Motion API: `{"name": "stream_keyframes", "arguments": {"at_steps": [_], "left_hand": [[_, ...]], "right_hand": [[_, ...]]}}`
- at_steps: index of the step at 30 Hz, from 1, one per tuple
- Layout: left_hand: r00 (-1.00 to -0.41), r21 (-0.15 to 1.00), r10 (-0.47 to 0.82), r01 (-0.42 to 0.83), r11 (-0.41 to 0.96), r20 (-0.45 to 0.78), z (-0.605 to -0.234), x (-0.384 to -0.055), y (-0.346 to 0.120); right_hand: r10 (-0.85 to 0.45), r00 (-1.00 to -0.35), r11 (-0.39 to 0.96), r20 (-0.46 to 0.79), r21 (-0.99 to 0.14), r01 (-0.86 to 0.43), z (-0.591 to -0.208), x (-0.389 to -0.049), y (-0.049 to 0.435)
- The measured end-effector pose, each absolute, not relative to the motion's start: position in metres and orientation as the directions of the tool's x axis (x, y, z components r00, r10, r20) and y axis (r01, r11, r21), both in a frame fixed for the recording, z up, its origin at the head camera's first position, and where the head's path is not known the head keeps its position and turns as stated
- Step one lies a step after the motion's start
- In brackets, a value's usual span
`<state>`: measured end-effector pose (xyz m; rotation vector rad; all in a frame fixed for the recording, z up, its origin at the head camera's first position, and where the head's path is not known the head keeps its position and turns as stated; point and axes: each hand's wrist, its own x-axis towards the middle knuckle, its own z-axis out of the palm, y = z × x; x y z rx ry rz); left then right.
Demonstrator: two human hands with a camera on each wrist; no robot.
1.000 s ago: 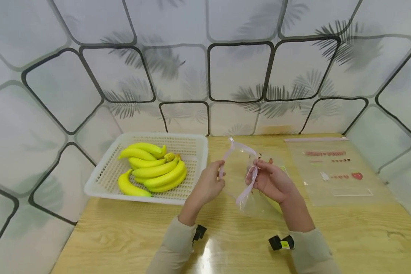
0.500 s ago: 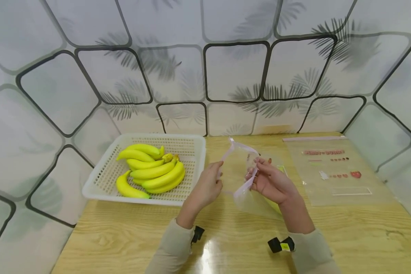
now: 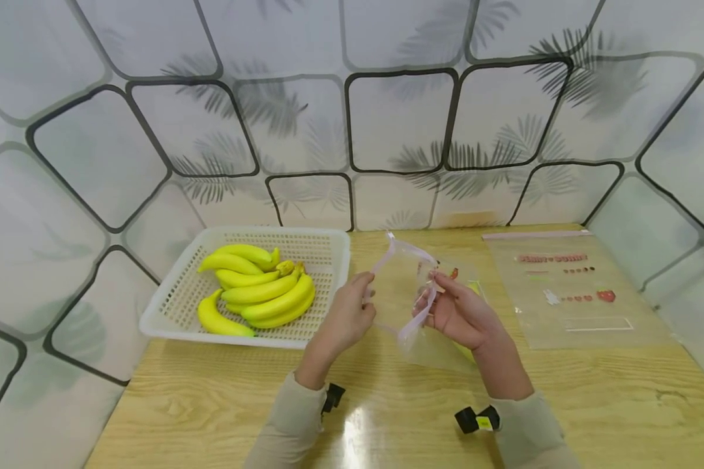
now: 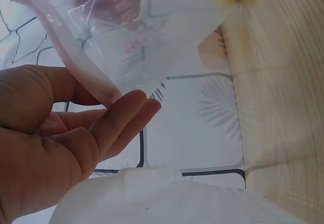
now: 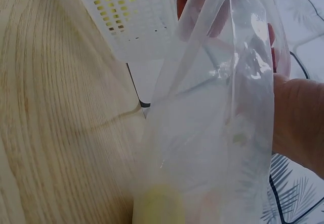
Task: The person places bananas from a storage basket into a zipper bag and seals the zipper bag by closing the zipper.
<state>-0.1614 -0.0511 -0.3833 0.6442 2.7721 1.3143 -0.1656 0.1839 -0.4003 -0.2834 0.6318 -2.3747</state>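
Observation:
A clear zip bag (image 3: 431, 348) with a pale pink rim is held upright between both hands, its mouth spread apart. My left hand (image 3: 346, 316) pinches the left side of the rim; the left wrist view shows thumb and fingers on the pink strip (image 4: 76, 62). On the opposite side, my right hand (image 3: 466, 312) pinches the rim between thumb and fingers. Something yellow (image 5: 161, 203) shows blurred through the film low in the bag, partly hidden by the right hand in the head view. In the right wrist view, the bag's film (image 5: 202, 127) covers most of the right fingers.
Left of the hands, a white perforated basket (image 3: 152, 324) holds several yellow bananas (image 3: 266, 286). A second zip bag (image 3: 592, 335) with red printing lies flat at the right on the wooden table (image 3: 410, 417). A patterned wall covering (image 3: 399, 124) rises behind and at both sides.
Both hands and the bag shift slightly left in the head view, partly along with a small camera movement. Each hand keeps its hold on the rim, and the mouth stays spread.

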Motion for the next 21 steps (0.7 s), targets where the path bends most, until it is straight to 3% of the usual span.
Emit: {"name": "stream_keyframes", "arguments": {"at_steps": [9, 15, 21], "left_hand": [[-0.945, 0.796, 0.286, 0.293, 0.53, 0.157, -0.375, -0.161, -0.065], [-0.944, 0.765, 0.273, 0.313, 0.563, 0.185, -0.367, -0.163, -0.082], [-0.952, 0.68, 0.285, 0.281, 0.677, 0.109, -0.352, -0.169, -0.117]], "right_hand": [[-0.656, -0.754, -0.649, -0.001, -0.508, 0.566, -0.4, -0.165, 0.18], [-0.661, -0.75, -0.653, 0.014, -0.503, 0.566, -0.401, -0.166, 0.179], [-0.665, -0.746, -0.651, 0.024, -0.508, 0.564, -0.401, -0.166, 0.181]]}}
